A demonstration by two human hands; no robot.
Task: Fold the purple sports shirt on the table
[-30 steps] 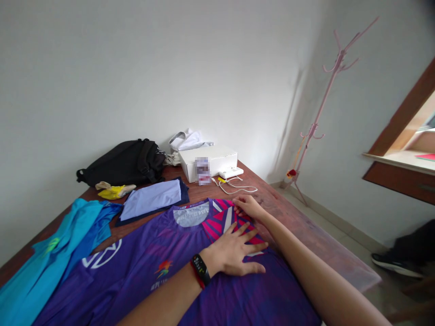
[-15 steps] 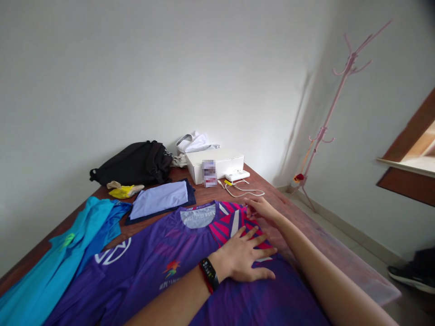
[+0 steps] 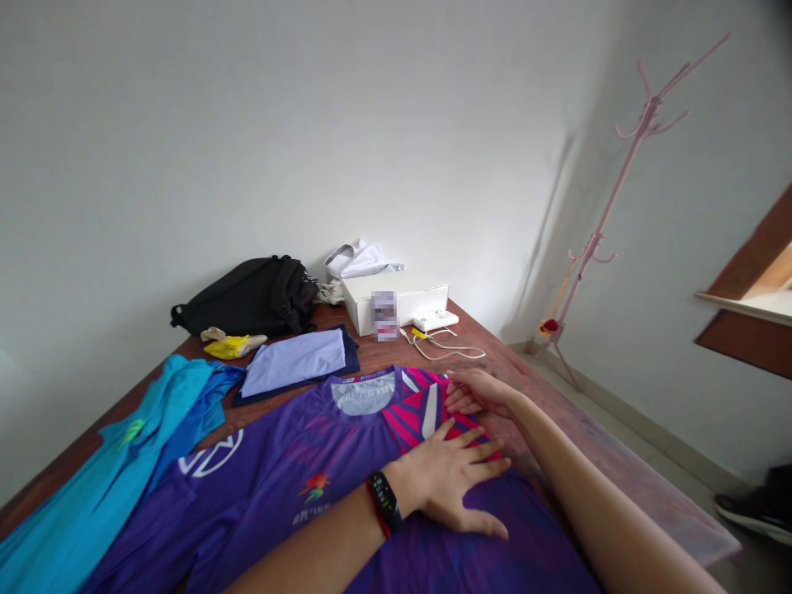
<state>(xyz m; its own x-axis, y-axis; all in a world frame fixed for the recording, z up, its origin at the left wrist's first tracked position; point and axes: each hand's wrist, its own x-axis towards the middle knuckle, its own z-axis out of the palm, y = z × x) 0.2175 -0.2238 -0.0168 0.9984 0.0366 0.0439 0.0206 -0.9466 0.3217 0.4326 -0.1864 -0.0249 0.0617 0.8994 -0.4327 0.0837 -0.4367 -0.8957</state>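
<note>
Still: left hand (image 3: 454, 487), right hand (image 3: 486, 392) flat, open-palmed, pressing purple jersey (image 3: 278, 462); holding nothing.

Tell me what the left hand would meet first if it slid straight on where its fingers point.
Most likely the person's own right forearm, which crosses just beyond the fingertips of the left hand on the purple shirt. Depth is unclear, so the arm may lie slightly higher.

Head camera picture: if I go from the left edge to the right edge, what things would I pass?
Teal shirt → folded pale-blue cloth → white box → right hand → pink coat stand → black shoe.
</note>
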